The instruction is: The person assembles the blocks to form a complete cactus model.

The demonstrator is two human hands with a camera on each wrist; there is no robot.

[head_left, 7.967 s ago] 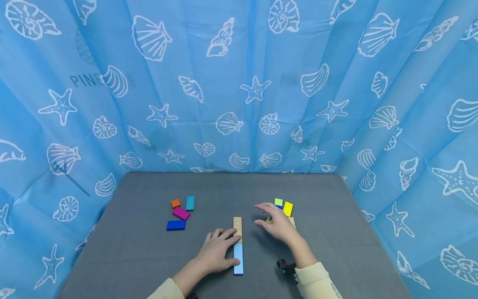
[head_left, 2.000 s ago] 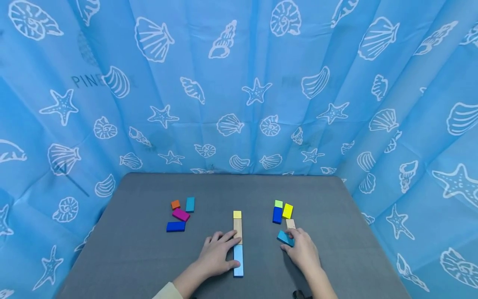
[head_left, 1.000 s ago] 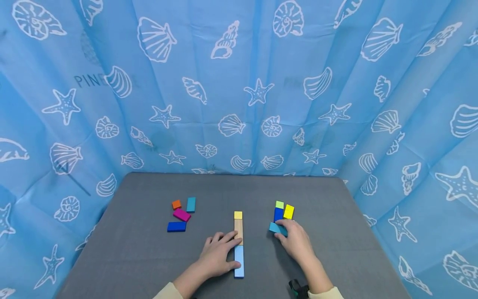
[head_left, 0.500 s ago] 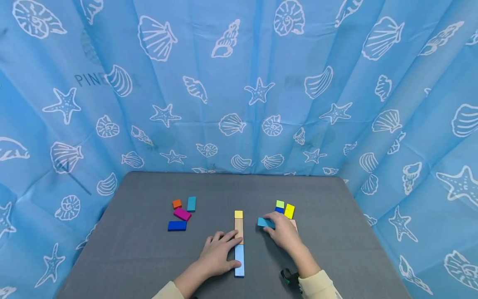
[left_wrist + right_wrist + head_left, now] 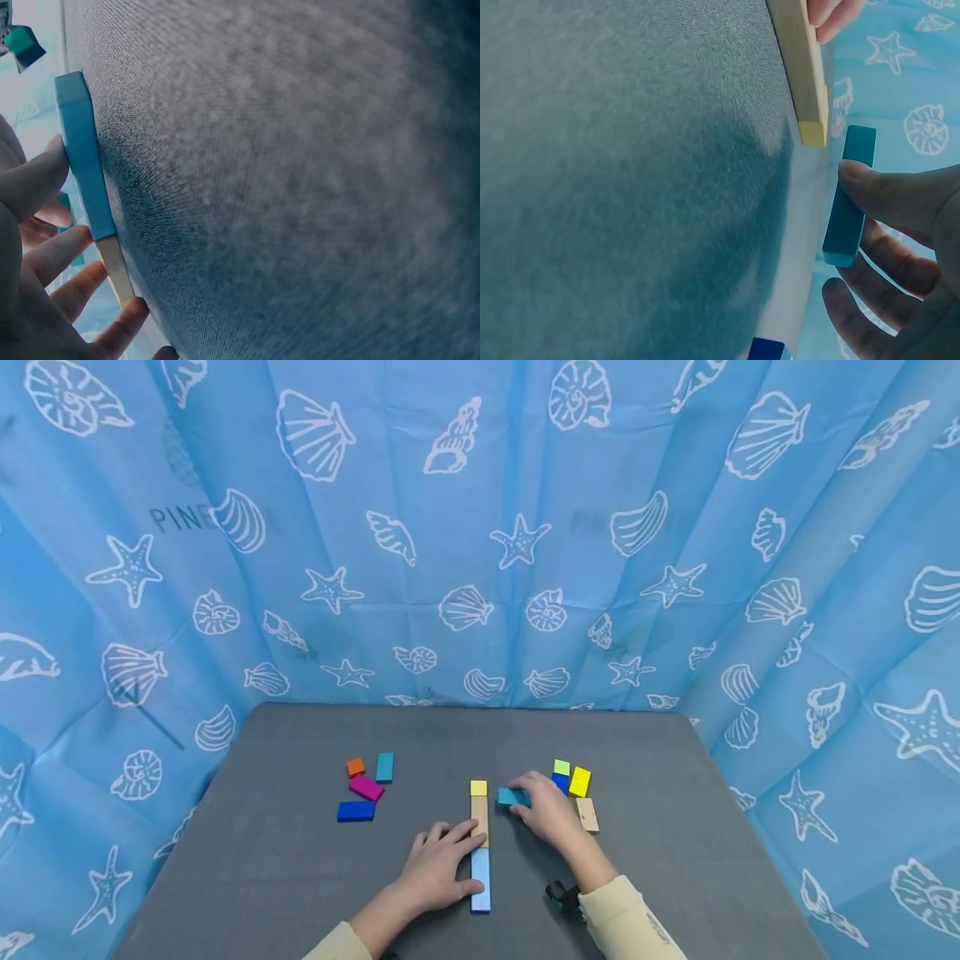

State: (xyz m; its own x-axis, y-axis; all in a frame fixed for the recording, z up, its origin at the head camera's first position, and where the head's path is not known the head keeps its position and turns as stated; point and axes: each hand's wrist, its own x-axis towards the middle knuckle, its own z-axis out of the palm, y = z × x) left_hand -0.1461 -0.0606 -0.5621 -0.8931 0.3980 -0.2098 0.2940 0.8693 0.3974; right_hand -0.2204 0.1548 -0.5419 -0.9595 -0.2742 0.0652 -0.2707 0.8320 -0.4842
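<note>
Touching light-blue block (image 5: 482, 867) and wooden block (image 5: 482, 808) with loosely spread left hand (image 5: 438, 870) — pinching teal block (image 5: 510, 797) between thumb and fingers of right hand (image 5: 553, 814), above surface (image 5: 675, 860), beyond left hand, near yellow block (image 5: 478, 787).

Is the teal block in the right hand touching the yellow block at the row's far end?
Apart. The head view shows a plain gap between the teal block and the yellow block; the right wrist view shows it too.
</note>
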